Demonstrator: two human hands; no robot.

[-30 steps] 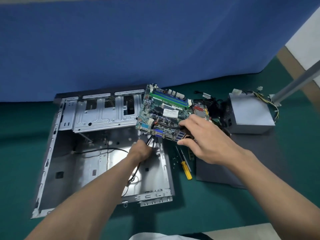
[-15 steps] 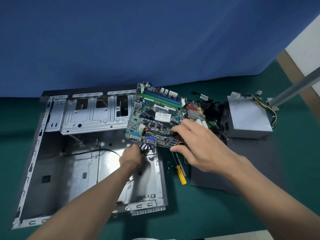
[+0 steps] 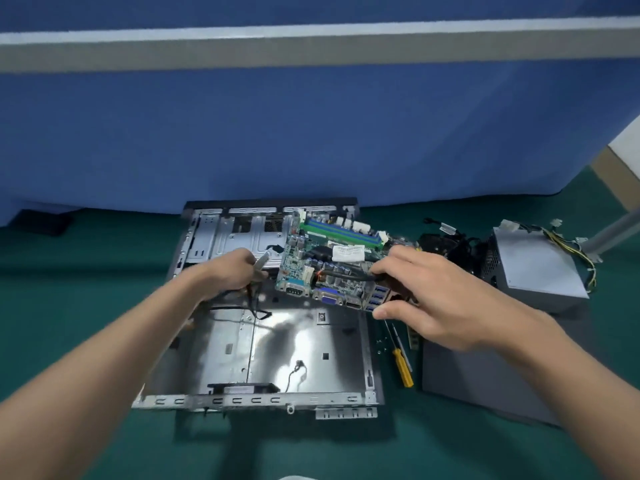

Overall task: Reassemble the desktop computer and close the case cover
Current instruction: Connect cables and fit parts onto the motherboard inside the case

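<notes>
The open metal computer case (image 3: 221, 400) lies flat on the green floor in front of me. Over its far right part hangs the green motherboard (image 3: 311, 261), tilted, with its port row facing me. My right hand (image 3: 436, 299) grips the board's near right edge, thumb below and fingers on top. My left hand (image 3: 232, 271) is inside the case just left of the board and holds a bunch of thin black cables (image 3: 254, 303) that trail down to the case floor. The grey case cover (image 3: 485, 375) lies on the floor under my right forearm.
A grey power supply (image 3: 533, 268) with yellow and black wires sits at the right. A heap of black cables (image 3: 446, 240) lies behind the board. A yellow-handled screwdriver (image 3: 401, 365) and small screws lie between case and cover. A blue curtain hangs behind.
My left hand has lifted the cables up and to the left, away from under the board. The board stays in my right hand. My head has tilted, so the case appears nearer the centre.
</notes>
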